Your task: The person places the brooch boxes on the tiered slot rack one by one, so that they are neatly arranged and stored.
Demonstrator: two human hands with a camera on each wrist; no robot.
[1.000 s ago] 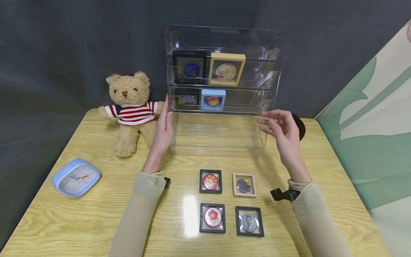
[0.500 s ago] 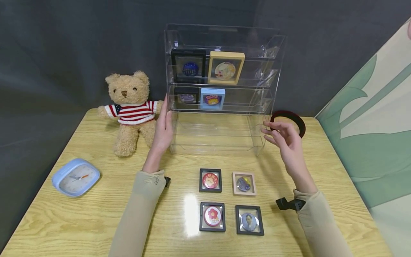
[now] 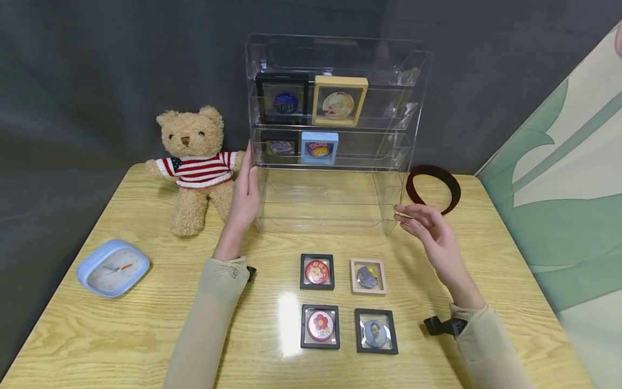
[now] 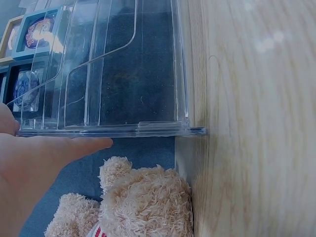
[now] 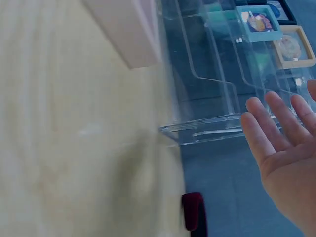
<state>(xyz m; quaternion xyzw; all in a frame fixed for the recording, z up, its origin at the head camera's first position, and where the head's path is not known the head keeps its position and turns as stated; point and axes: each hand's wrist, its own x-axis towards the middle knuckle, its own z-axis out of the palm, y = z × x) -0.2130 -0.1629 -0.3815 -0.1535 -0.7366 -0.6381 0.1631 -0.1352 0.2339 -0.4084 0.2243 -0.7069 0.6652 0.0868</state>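
Observation:
A clear acrylic display rack (image 3: 320, 210) stands upright at the back of the table. On its upper tier are a black frame (image 3: 306, 100) and a yellow frame (image 3: 362, 102); one tier lower sit a dark frame (image 3: 279, 135) and a light blue frame (image 3: 319, 136). Against the rack's left side lies my left hand (image 3: 244, 197), its fingers straight along the panel, as the left wrist view also shows. My right hand (image 3: 434, 235) hovers beside the lower right corner, fingers loosely bent and holding nothing. Whether its fingertips touch the panel I cannot tell.
Several small framed badges lie in front of the rack, including a red badge frame (image 3: 317, 272) and a pink frame (image 3: 367, 276). A teddy bear (image 3: 191, 173) and a blue clock (image 3: 114, 268) are at left. Behind my right hand lies a dark red ring-shaped band (image 3: 449, 183).
My right hand has come down and toward me along the rack's right side, uncovering the dark red band. My left hand keeps its place on the rack. The whole view has shifted slightly.

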